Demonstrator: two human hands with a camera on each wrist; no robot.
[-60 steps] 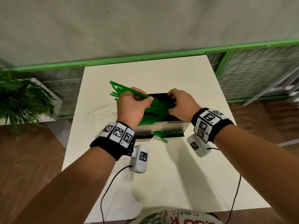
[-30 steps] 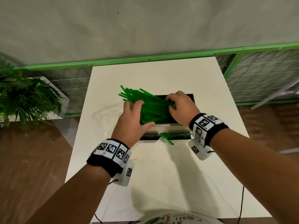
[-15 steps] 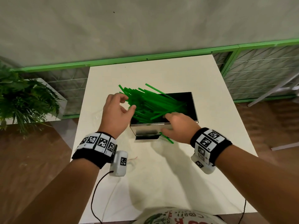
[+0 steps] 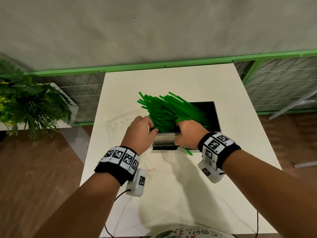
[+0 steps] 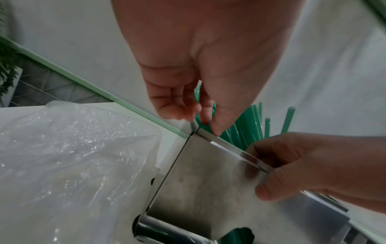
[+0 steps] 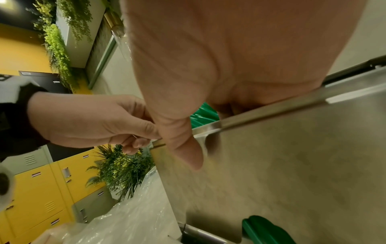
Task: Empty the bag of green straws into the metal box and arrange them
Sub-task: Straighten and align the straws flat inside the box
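A steel metal box stands mid-table. Several green straws lean in it, fanned up and left past its rim. My left hand is at the near-left corner, its fingers curled and pinching straws just above the rim. My right hand grips the near wall, thumb flat on the outer face, fingers hooked inside among the straws. A loose straw lies on the table by the box's near-right foot.
The empty clear plastic bag lies crumpled on the white table, left of the box. A potted plant stands off the table's left side. A green railing runs behind. Wrist cables trail over the near edge.
My right hand has moved from the table in front of the box onto its near wall. My left hand has closed in from the left to the corner and curled on the straws.
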